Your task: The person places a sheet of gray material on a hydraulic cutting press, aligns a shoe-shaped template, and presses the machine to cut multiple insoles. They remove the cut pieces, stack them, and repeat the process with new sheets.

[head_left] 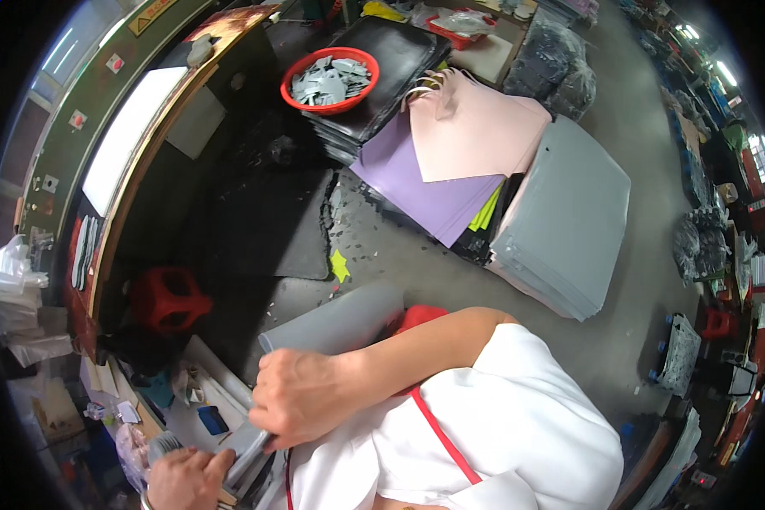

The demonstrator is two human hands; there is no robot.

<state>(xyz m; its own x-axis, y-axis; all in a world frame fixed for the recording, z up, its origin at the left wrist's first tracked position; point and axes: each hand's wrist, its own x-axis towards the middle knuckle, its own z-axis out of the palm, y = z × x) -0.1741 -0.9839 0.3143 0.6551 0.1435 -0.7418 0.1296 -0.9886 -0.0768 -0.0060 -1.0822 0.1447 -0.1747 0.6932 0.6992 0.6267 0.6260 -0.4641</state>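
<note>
At the lower left, my right hand [302, 398] is curled closed over the end of a grey sheet [245, 444], its forearm crossing in front of my white top. Lower down, my left hand [187, 480] has its fingers bent together; what lies in them is hidden. A small stack of grey cut pieces [163, 444] touches the back of that hand. Beyond my right wrist a curved grey sheet [340, 319] rests partly over something red. Scraps and a small dark blue object [212, 419] lie on the surface past my hands.
A green machine [47, 170] with a lit white panel [132, 140] stands left. Further off, a red basin [330, 109] holds grey pieces. Pink sheets [476, 127], purple sheets [433, 187] and a tall grey stack [569, 212] stand right. A red stool [168, 302] is left.
</note>
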